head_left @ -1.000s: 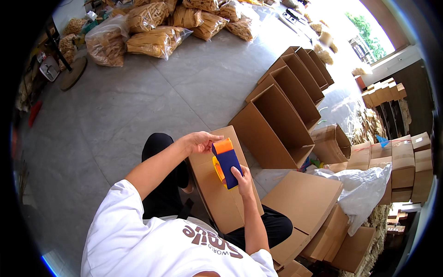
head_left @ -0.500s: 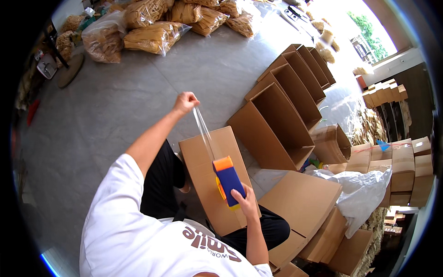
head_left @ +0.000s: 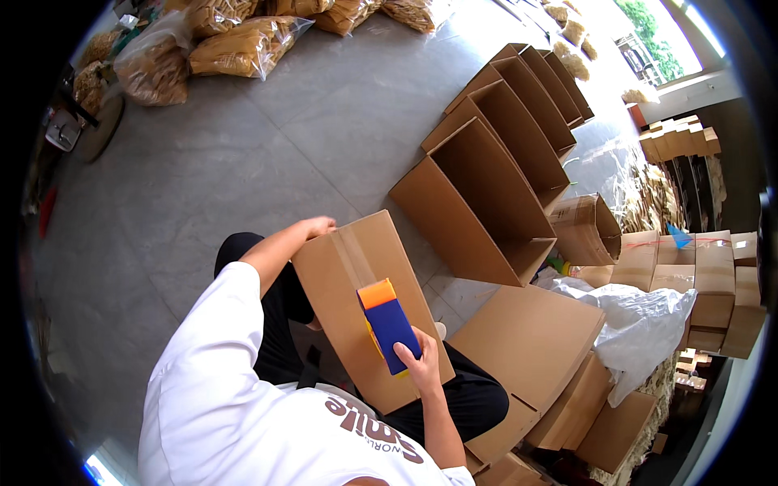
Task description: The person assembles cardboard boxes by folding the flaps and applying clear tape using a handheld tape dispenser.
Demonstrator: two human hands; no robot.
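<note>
A closed brown cardboard box (head_left: 320, 271) rests tilted between my knees. On its top lies a strip of clear packing tape (head_left: 350, 253), running from the far edge along the middle seam to a tape dispenser (head_left: 391, 328). The dispenser is dark blue with an orange front and yellow side parts. My right hand (head_left: 421, 360) is closed round its near end, thumb on top, and holds it against the box. My left hand (head_left: 319, 226) is at the box's far left corner. Its fingers are blurred and partly hidden behind the edge.
A row of open cardboard boxes (head_left: 454, 211) stands ahead on the right. Flattened cardboard (head_left: 527, 340) lies beside my right knee, with crumpled clear plastic (head_left: 640, 324) beyond it. Stacked boxes (head_left: 713, 275) stand far right. Plastic bags of tan material (head_left: 243, 49) lie far left on the grey floor.
My left hand has come down from above the box to its far left corner. The tape, stretched up in the air before, now lies flat on the box top. The dispenser stays in my right hand.
</note>
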